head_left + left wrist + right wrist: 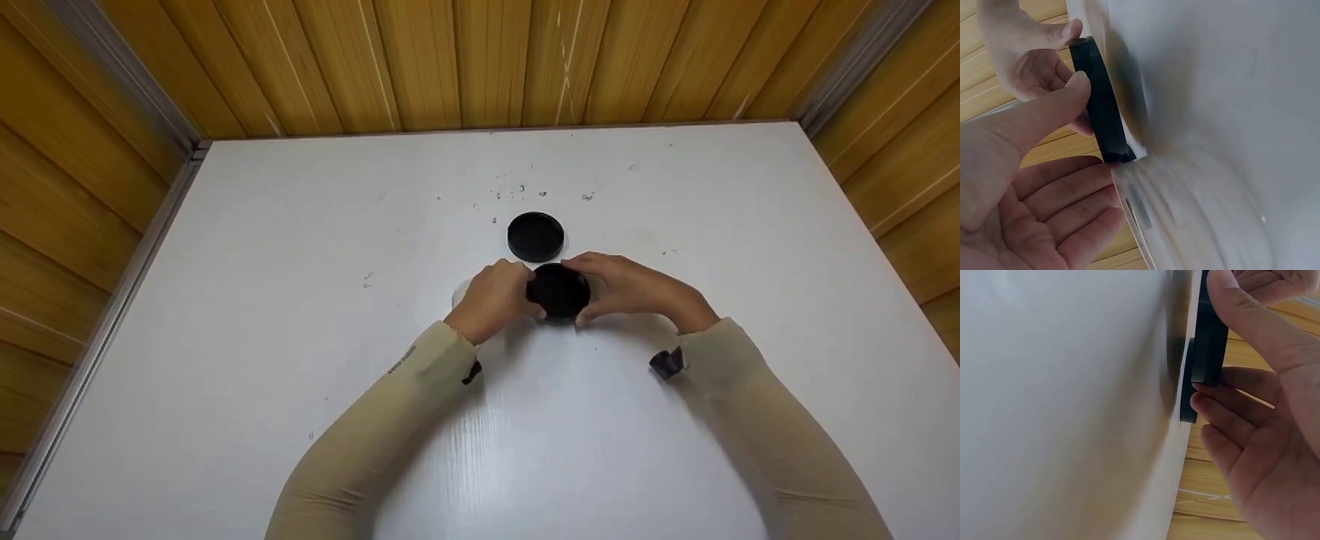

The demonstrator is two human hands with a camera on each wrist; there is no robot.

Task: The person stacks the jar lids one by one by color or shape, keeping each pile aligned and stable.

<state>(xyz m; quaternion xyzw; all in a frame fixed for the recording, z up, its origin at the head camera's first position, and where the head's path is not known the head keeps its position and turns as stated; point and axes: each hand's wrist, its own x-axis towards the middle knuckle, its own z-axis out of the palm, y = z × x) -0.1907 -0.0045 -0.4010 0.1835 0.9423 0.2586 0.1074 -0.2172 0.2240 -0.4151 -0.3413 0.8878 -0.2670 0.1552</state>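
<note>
A shallow black round disc (558,291) is held between both hands, just above the white table. My left hand (496,298) pinches its left edge, with the thumb (1079,84) on the near side and the fingers at the far side. On the opposite edge, my right hand (626,285) grips it between thumb and fingers. Close beside the left hand stands a clear round container (1196,214), mostly hidden behind that hand in the head view. A second black disc (535,237) lies on the table just beyond the held one.
The white table (262,360) has small dark scuff marks near its far part. Wood-patterned panels (487,64) rise behind it and on both sides, with a metal frame rail (112,307) along the left edge.
</note>
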